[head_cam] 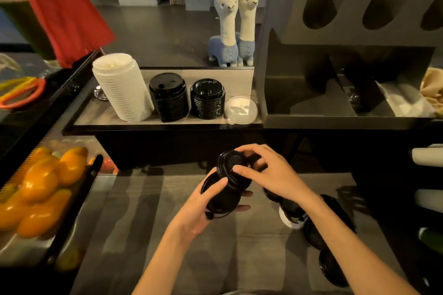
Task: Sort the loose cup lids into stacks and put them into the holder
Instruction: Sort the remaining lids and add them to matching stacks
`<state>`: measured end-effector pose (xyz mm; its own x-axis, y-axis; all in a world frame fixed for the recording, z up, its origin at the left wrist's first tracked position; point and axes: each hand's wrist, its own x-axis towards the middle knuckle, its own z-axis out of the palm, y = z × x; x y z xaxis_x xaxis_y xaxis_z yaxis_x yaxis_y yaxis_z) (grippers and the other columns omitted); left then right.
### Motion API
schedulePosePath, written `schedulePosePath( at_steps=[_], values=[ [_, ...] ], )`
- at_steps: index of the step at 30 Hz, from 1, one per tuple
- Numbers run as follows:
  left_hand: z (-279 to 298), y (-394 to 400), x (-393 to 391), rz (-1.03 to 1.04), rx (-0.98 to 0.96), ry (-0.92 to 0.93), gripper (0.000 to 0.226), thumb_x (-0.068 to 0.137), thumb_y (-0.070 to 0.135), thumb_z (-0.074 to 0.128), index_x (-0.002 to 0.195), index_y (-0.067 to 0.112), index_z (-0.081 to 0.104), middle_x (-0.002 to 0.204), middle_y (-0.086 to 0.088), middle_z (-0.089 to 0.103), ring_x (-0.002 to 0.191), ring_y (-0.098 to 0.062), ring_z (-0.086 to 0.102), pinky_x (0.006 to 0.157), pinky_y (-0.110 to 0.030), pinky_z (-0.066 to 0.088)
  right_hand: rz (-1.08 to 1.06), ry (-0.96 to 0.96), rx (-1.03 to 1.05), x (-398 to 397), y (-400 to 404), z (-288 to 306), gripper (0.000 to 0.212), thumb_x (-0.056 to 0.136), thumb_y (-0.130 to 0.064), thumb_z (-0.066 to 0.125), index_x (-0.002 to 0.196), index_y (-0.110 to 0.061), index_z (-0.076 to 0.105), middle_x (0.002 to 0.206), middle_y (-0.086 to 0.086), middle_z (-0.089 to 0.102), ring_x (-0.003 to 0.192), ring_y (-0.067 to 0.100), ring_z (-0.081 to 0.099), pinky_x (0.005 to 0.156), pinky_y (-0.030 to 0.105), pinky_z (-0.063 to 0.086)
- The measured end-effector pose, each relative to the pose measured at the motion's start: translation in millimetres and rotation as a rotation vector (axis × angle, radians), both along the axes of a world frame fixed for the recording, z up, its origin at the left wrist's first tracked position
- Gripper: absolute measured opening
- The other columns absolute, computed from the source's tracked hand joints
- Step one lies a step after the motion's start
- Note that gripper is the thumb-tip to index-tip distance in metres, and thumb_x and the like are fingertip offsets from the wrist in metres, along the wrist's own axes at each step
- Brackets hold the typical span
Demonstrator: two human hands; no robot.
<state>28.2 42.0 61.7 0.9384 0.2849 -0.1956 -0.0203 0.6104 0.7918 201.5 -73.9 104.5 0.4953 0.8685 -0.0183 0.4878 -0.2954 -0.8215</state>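
The raised shelf (153,124) serves as the landmark. On it stand four groups of lids in a row: a tall white stack (122,88) at its left end, leaning slightly, then a black stack (169,98), a shorter glossy black stack (207,99), and a clear lid (241,110) at its right end. To the right of the shelf stands the dark holder (335,59), with rounded slots along its top and open compartments below; what lies in those is too dim to tell.

Below the shelf, over the grey counter (134,222), the left hand (203,208) grips a short stack of black lids (223,198) from beneath, thumb curled over its edge. The stack is tilted, its axis leaning up and away toward the shelf. The right hand (271,175) pinches one black lid (233,165) at the top of that stack, tipped so its face points toward the camera.

Below and right of the shelf, more loose lids (318,230) lie on the counter, partly hidden by the right forearm. To the shelf's lower left, a tray (72,222) holds orange fruit (40,184).
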Motion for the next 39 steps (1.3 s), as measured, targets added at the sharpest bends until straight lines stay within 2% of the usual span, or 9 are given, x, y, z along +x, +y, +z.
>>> schedulePosePath(
  at_steps=[3,5,8,13,19,23,26,34,39],
  values=[
    [14.3,8.6,-5.1,0.081,-0.005,-0.039,0.033,0.102,0.014,0.052,0.124,0.028,0.072,0.132,-0.016,0.068,0.119,-0.040,0.067,0.088,-0.049,0.060,0.071,-0.070,0.006,-5.4,5.1,14.1,0.080,0.068,-0.071,0.076,0.140,-0.047,0.053,0.127,-0.024,0.048,0.102,-0.002,0.062,0.074,0.015,0.054],
    [19.4,15.7,-8.6,0.084,0.031,-0.069,0.033,0.100,0.013,0.053,0.125,0.027,0.071,0.133,-0.014,0.068,0.120,-0.038,0.067,0.088,-0.048,0.060,0.098,-0.128,0.015,-9.4,11.7,22.6,0.087,0.066,-0.074,0.076,0.144,-0.047,0.049,0.130,-0.027,0.047,0.106,-0.005,0.059,0.075,0.016,0.054],
    [26.3,24.8,-8.1,0.088,0.072,-0.110,0.038,0.097,0.016,0.059,0.134,0.025,0.064,0.141,-0.016,0.061,0.128,-0.041,0.060,0.095,-0.055,0.056,0.088,-0.153,0.062,-13.9,22.9,35.8,0.081,0.073,-0.064,0.080,0.145,-0.045,0.048,0.135,-0.028,0.051,0.111,-0.007,0.059,0.083,0.021,0.055],
    [43.1,46.0,-2.0,0.125,0.083,-0.178,0.056,0.095,0.022,0.070,0.147,0.016,0.050,0.146,-0.019,0.057,0.133,-0.039,0.057,0.097,-0.054,0.055,0.156,-0.227,0.102,-9.4,46.8,66.1,0.069,0.079,-0.059,0.080,0.140,-0.041,0.053,0.138,-0.023,0.054,0.121,-0.006,0.056,0.091,0.024,0.056],
    [63.6,70.2,9.3,0.233,0.148,-0.135,0.045,0.101,0.028,0.059,0.143,0.014,0.053,0.137,-0.019,0.064,0.125,-0.042,0.063,0.100,-0.064,0.051,0.133,-0.334,0.152,18.9,81.2,99.6,0.060,0.081,-0.043,0.084,0.136,-0.032,0.061,0.133,-0.016,0.064,0.119,-0.001,0.059,0.096,0.022,0.049],
    [76.1,87.0,20.0,0.319,0.075,-0.071,0.048,0.098,0.036,0.063,0.142,0.020,0.055,0.131,-0.018,0.068,0.120,-0.042,0.065,0.095,-0.062,0.055,0.082,-0.454,0.069,53.1,119.3,116.3,0.076,0.079,-0.040,0.087,0.145,-0.023,0.054,0.134,-0.010,0.063,0.116,0.004,0.058,0.096,0.020,0.046],
    [82.5,93.4,27.3,0.320,0.037,-0.049,0.042,0.100,0.037,0.061,0.136,0.015,0.059,0.129,-0.019,0.069,0.123,-0.044,0.063,0.095,-0.061,0.055,0.120,-0.509,-0.013,72.0,146.0,120.6,0.085,0.081,-0.034,0.087,0.153,-0.016,0.045,0.140,0.000,0.063,0.122,0.010,0.057,0.101,0.021,0.042],
    [81.3,101.9,37.0,0.282,-0.009,-0.021,0.049,0.100,0.038,0.063,0.141,0.012,0.055,0.130,-0.018,0.069,0.122,-0.044,0.064,0.098,-0.063,0.053,0.251,-0.568,-0.164,88.1,174.5,120.6,0.088,0.083,-0.036,0.084,0.156,-0.013,0.040,0.145,0.003,0.059,0.128,0.019,0.059,0.107,0.032,0.045],
    [79.5,102.6,39.1,0.263,-0.017,0.001,0.051,0.100,0.042,0.060,0.140,0.009,0.057,0.130,-0.016,0.070,0.121,-0.041,0.066,0.094,-0.058,0.057,0.239,-0.543,-0.165,88.8,178.0,117.2,0.085,0.083,-0.044,0.083,0.153,-0.015,0.044,0.142,0.002,0.062,0.121,0.016,0.061,0.097,0.024,0.046]
  ],
)
